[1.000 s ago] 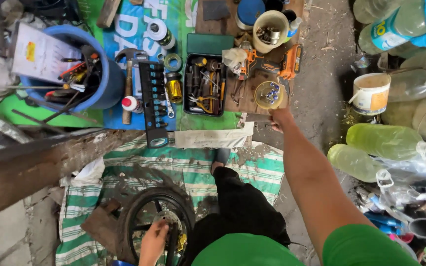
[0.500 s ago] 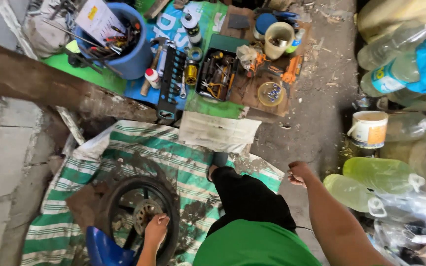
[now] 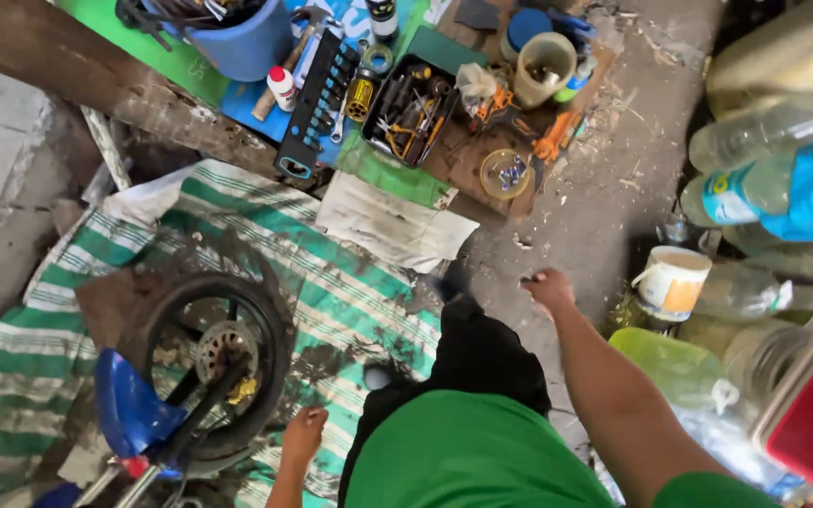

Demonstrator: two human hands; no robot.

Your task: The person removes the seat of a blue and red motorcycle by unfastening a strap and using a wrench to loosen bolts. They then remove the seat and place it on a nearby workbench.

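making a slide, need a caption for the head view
Left hand beside a small wheel on a striped cloth; right hand closed over the dirt floor.

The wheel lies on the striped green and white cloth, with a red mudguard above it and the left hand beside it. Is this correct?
Not quite. In the head view the mudguard is blue, not red. The rest holds: the wheel lies on the striped green and white cloth, and the left hand is beside it.
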